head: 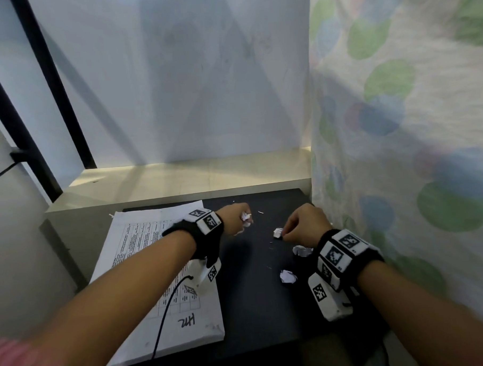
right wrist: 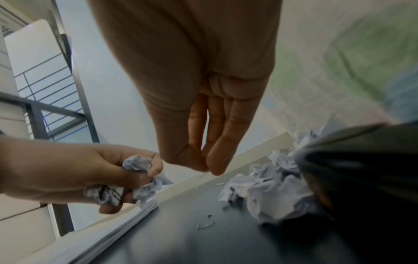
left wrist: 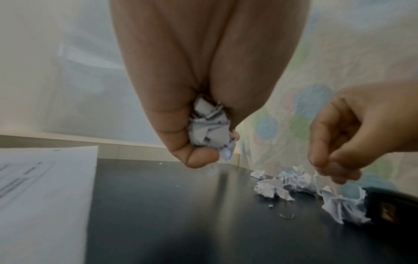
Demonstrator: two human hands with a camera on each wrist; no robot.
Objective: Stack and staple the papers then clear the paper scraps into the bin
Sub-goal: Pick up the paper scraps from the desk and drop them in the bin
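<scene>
My left hand [head: 240,220] grips a wad of crumpled paper scraps [left wrist: 210,128] in its fist, held above the black desk beside the paper stack [head: 144,256]. The right hand [head: 285,232] hovers at the desk's right side. Its thumb and fingertips [right wrist: 209,167] are pinched together, and I can make out nothing between them. They are right next to a loose scrap [head: 278,233]. Two more crumpled scraps [head: 302,250] [head: 288,276] lie near the right wrist. The printed stack sits squared at the left of the desk, partly under my left forearm.
Tiny paper bits speckle the black desk [head: 254,306]. A pale ledge [head: 179,177] runs behind it, and a dotted curtain [head: 399,148] hangs close on the right. A dark object [left wrist: 393,205] lies beside the scraps under the right wrist. A black metal frame [head: 38,108] stands at the left.
</scene>
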